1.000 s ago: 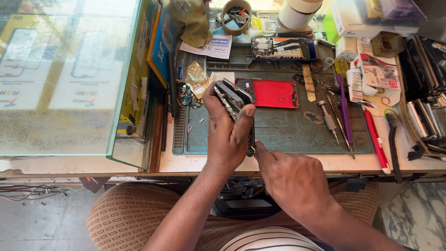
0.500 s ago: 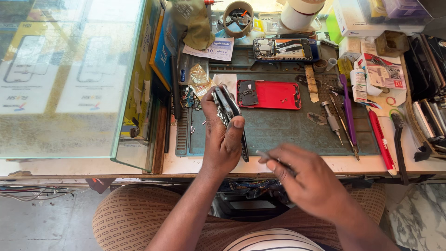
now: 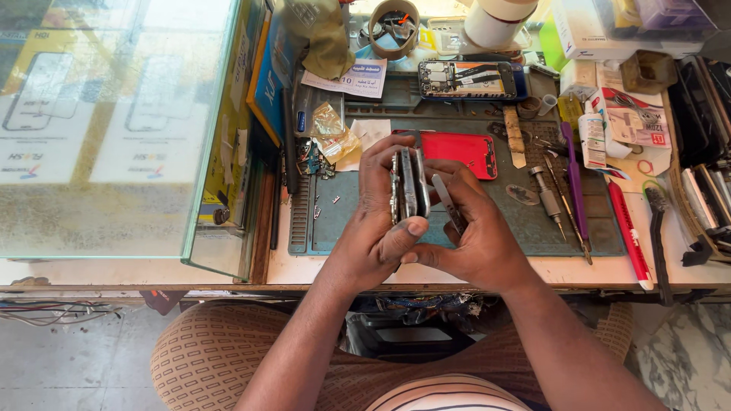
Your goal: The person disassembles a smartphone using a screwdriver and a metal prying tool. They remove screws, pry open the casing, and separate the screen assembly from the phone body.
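Observation:
My left hand (image 3: 378, 228) grips an opened phone (image 3: 409, 183), held on edge above a grey-green work mat (image 3: 533, 221). Close against the phone's right side, my right hand (image 3: 476, 236) pinches metal tweezers (image 3: 449, 202) whose tips point up beside the phone. Just behind both hands, a red phone back cover (image 3: 463, 151) lies flat on the mat. Farther back rests a second opened phone (image 3: 472, 80) with its insides showing.
A glass display case (image 3: 114, 129) fills the left. Screwdrivers (image 3: 550, 202), a purple tool (image 3: 575, 179), a red pen (image 3: 628, 228) and a brush (image 3: 659, 228) lie at the right. Tape rolls (image 3: 394, 27), boxes and small bags crowd the back.
My right hand rose from the table's front edge with the tweezers and came up against the phone. My left hand kept the phone and turned it more upright.

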